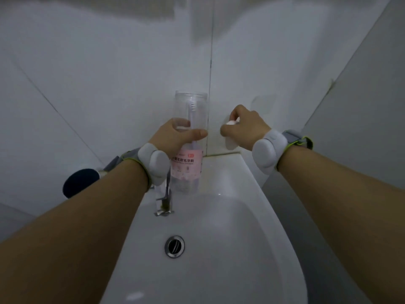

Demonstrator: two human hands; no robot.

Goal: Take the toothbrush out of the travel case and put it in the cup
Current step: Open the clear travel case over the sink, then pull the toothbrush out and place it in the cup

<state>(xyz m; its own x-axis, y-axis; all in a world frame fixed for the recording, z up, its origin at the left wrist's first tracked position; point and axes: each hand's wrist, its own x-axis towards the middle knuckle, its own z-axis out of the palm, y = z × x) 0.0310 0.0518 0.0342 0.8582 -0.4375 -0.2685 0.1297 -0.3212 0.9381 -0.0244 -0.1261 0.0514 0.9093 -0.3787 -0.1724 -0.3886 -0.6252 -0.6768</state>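
A tall clear travel case (191, 99) with a pink label stands upright at the back of the sink, open at the top. A white toothbrush (192, 106) stands inside it, bristles up. My left hand (175, 137) is wrapped around the middle of the case. To the right, near the wall, my right hand (245, 126) is closed on a small white object (230, 141). The fingers hide most of that object and I cannot tell what it is.
A white sink basin (219, 216) with a metal drain (174, 246) lies below the hands. A chrome tap (164, 205) sits at the back left. A dark blue round thing (79, 183) is left of the basin. White tiled walls close in behind and at the right.
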